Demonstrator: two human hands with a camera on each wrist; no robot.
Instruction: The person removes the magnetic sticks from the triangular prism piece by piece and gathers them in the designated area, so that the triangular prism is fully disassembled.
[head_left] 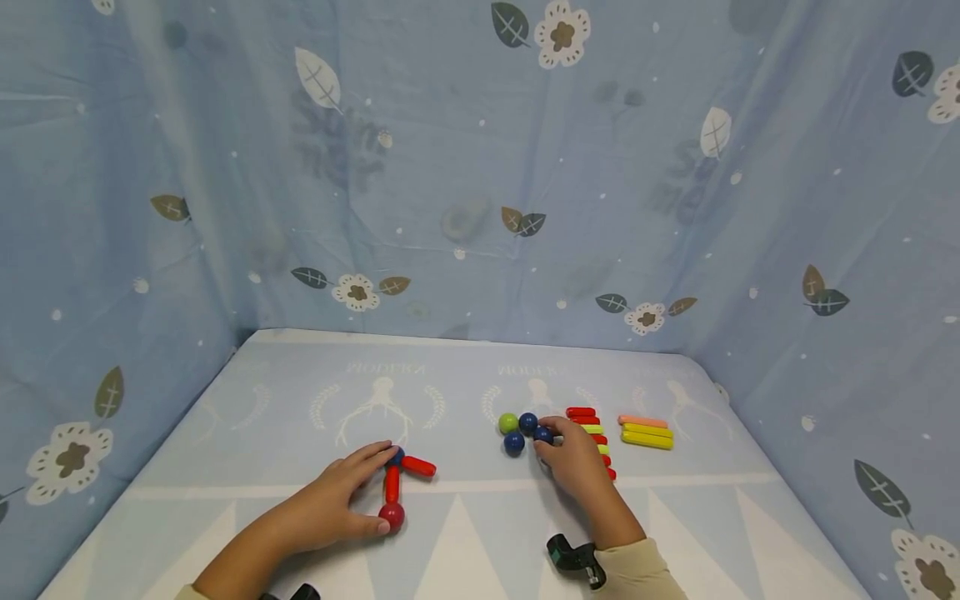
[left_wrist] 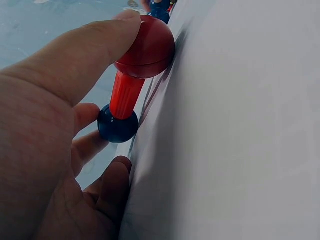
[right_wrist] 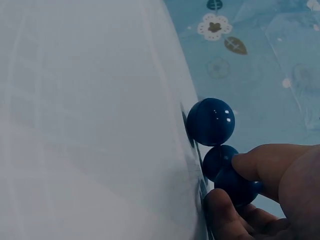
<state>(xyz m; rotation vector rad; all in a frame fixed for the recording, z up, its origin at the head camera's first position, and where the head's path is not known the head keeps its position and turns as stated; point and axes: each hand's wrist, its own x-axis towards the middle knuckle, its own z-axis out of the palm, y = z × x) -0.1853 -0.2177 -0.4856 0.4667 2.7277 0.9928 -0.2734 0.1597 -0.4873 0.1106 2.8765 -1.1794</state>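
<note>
My left hand (head_left: pixel 335 504) holds a joined piece of a ball-and-rod building toy, thumb on its red ball (head_left: pixel 392 517) and fingertips at its blue ball (left_wrist: pixel 118 124). A red rod (head_left: pixel 392 485) links those two balls, and a second red rod (head_left: pixel 418 466) points right from the blue one. At the right, my right hand (head_left: pixel 573 458) pinches a blue ball (head_left: pixel 543 435) between thumb and fingers, low at the tabletop. Close by lie two more blue balls, one nearer (head_left: pixel 513 442) and one farther (head_left: pixel 528 423), plus a green ball (head_left: pixel 508 423).
Red and light-green rods (head_left: pixel 592 429) lie in a column just beyond the right hand, partly hidden by it. Farther right are yellow rods (head_left: pixel 647 438) and an orange rod (head_left: pixel 642 421). A patterned blue curtain (head_left: pixel 480 167) surrounds the table (head_left: pixel 465 567).
</note>
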